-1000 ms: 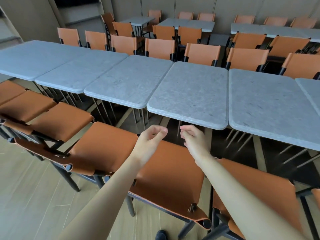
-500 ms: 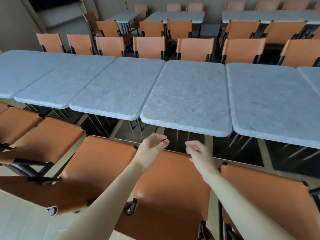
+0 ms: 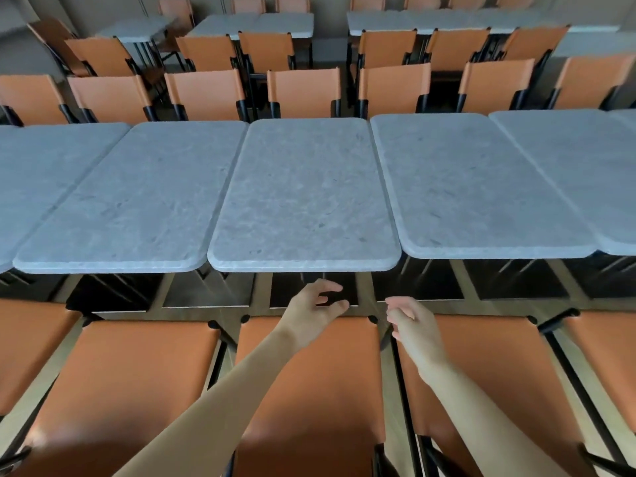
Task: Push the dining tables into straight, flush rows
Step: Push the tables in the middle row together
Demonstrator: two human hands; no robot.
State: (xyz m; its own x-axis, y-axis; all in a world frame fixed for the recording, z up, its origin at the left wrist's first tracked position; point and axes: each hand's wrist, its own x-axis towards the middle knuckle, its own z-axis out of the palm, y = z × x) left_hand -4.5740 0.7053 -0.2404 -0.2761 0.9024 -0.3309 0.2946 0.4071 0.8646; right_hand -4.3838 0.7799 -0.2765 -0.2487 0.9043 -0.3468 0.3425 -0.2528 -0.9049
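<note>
Reaching forward over the orange chair backs in the lower part of the frame, both bare arms are stretching toward the row of dining tables. The left hand (image 3: 315,313) is hovering just below the near edge of the middle table (image 3: 304,197), its fingers loosely curled and slightly spread, gripping nothing and not touching the tabletop. The right hand (image 3: 411,325) is hanging a little lower and to the right of it, fingers relaxed and bent, also holding nothing. The two hands are sitting near each other but apart.

The middle table is lying at the centre of the frame, its grey stone-like top running away from the viewer. Its near edge is sticking out slightly closer to the viewer than that of the table to its right (image 3: 481,187), while lining up closely with the table to its left (image 3: 137,204); narrow seams are showing on both sides. More grey tops are continuing toward the left and right edges.

Orange chairs (image 3: 303,89) are standing behind the row across the upper part of the frame, with further tables (image 3: 254,24) beyond them.
</note>
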